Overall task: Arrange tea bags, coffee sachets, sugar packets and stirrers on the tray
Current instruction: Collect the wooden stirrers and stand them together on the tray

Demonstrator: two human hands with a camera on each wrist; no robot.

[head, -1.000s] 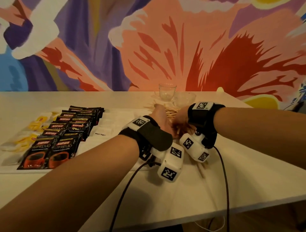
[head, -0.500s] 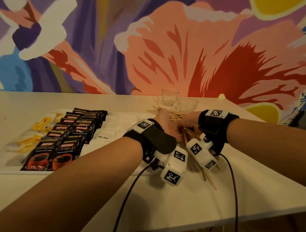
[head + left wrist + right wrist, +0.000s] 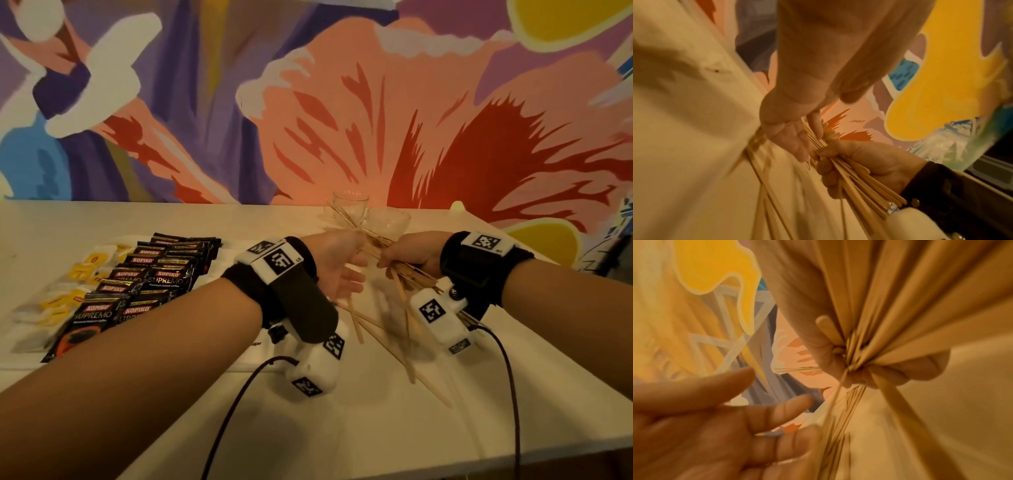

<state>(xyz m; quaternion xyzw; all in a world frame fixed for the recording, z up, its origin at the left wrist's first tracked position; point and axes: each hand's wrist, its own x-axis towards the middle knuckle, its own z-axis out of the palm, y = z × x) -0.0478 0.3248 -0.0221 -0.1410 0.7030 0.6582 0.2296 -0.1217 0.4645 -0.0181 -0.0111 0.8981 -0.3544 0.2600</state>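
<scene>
My right hand [image 3: 407, 255] grips a bundle of wooden stirrers [image 3: 368, 240] in its fist, lifted off the table; the right wrist view shows the stirrers [image 3: 890, 305] fanning out of the curled fingers [image 3: 900, 369]. My left hand [image 3: 337, 270] is beside the bundle with straight, spread fingers [image 3: 793, 141] against the stirrers [image 3: 859, 178]. A few loose stirrers [image 3: 394, 346] lie on the table under the hands. On the white tray [image 3: 20, 363] at the left lie rows of black coffee sachets [image 3: 150, 281] and yellow tea bags [image 3: 82, 274]. My left arm hides most of the sugar packets.
Two clear glass cups [image 3: 351, 202] [image 3: 388, 222] stand just behind the hands near the painted wall. The table's front edge [image 3: 445, 469] runs across the bottom right. Camera cables hang from both wrists over the near tabletop.
Both hands have risen off the table. The right hand now holds the gathered stirrers up in a fist, and the left hand's fingers have opened beside them.
</scene>
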